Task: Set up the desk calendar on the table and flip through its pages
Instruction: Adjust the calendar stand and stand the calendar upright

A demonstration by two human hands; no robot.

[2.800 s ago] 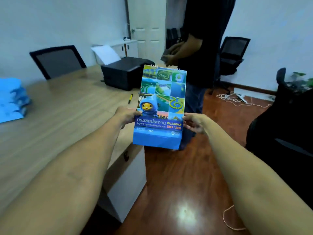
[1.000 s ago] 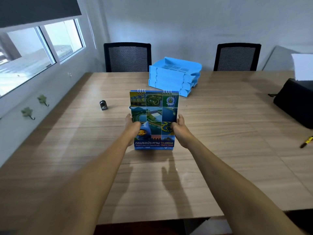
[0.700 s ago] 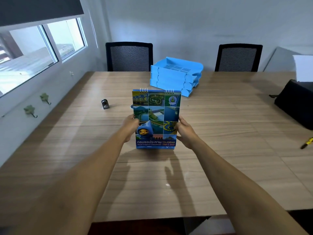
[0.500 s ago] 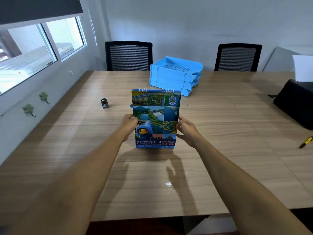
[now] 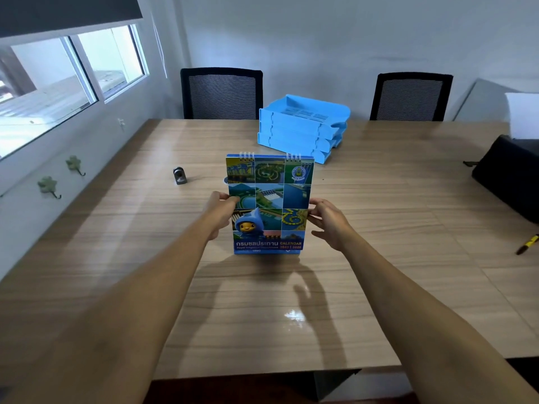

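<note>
The calendar (image 5: 269, 199) is being stood up on the bench (image 5: 379, 228), with the left hand (image 5: 220, 212) and right hand (image 5: 328, 221) pinching its sides. Next, I think, let go gently, then flip the cover.

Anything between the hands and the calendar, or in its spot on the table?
Nothing visible. Left hand and right hand hold the calendar by its side edges; the blue trays stand behind it, apart.

We logged the left hand (image 5: 220, 212) and right hand (image 5: 329, 225) bare, the forearms (image 5: 393, 301) bare along their visible length.
</note>
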